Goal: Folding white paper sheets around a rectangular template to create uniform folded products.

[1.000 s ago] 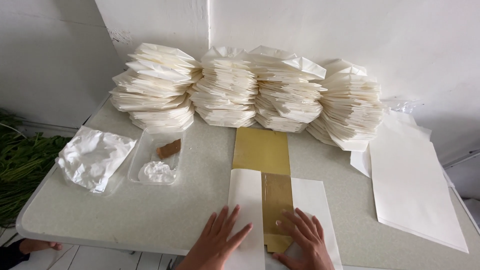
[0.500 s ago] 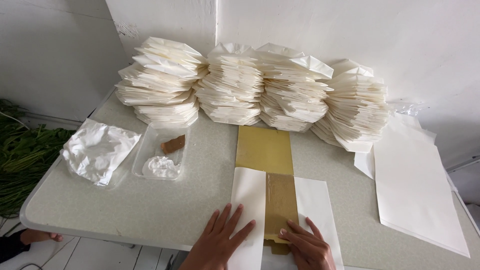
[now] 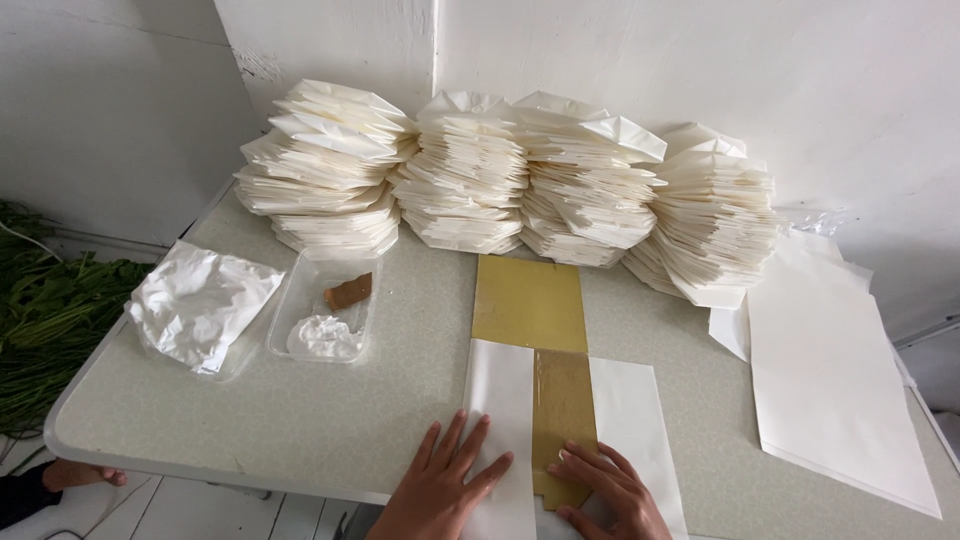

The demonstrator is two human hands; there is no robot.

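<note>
Since half a second ago, little has been shifted: the right hand [image 3: 612, 490] has been drawn slightly down the gold card strip [image 3: 562, 410], while the left hand [image 3: 447, 480] has been kept where it was. At the near edge of the desk [image 3: 250, 420], the left hand is laid flat, fingers spread, on the folded-over left flap of a white paper sheet [image 3: 505, 400], apparently so that the flap is pinned down; nothing is clenched in either grip. The right hand is pressed open on the strip's lower end, seemingly as a guide for the fold. The paper's right part [image 3: 630, 420] lies unfolded beside it. Farther back, a clear plastic tray [image 3: 285, 315] holding a white lump [image 3: 325, 337] and a brown piece [image 3: 348, 291] is set within reach, next to a crumpled plastic bag [image 3: 195, 305]. Flat white sheets [image 3: 835, 390] are stacked at the right. Against the wall, finished folded paper bags [image 3: 500, 180] are piled in four stacks, out of the way.
</note>
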